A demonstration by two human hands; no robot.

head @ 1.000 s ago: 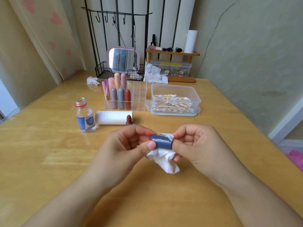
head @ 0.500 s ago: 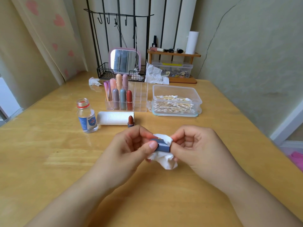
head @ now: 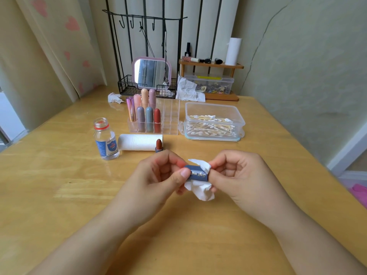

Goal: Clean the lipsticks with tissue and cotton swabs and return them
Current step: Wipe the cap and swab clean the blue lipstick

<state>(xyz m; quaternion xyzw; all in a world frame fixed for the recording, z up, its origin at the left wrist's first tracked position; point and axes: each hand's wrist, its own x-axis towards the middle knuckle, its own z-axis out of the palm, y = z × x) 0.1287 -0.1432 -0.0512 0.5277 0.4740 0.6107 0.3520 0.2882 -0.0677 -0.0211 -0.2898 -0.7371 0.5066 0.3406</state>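
Lipstick cap (head: 197, 174), dark blue with white lettering, is held level above the wooden table (head: 59, 195), between both hands; the left hand (head: 158, 175) pinches its left end between thumb and curled fingers; the right hand (head: 236, 175) pinches a white tissue (head: 200, 190) against its right end, fingers curled, with crumpled tissue hanging below the grip and a small flap standing above it. Beyond the grip and slightly to its left, an uncapped lipstick (head: 159, 145) with a brownish-red bullet stands upright on the table, touching or just beside the end of a tissue roll (head: 140, 142) lying on its side; left of the roll stands a small clear bottle (head: 105, 139), uncapped, with a blue label. Farther beyond the grip, a clear organiser (head: 168, 118) holds seven capped lipsticks (head: 149, 119) in its left compartments; right of it, beyond the right hand, sits a clear box of cotton swabs (head: 213, 122), lid off. Well beyond the grip, at the table's far edge: a pink-framed mirror (head: 152, 73), a crumpled tissue (head: 114, 97) to its left, and a small wooden shelf (head: 211, 65).
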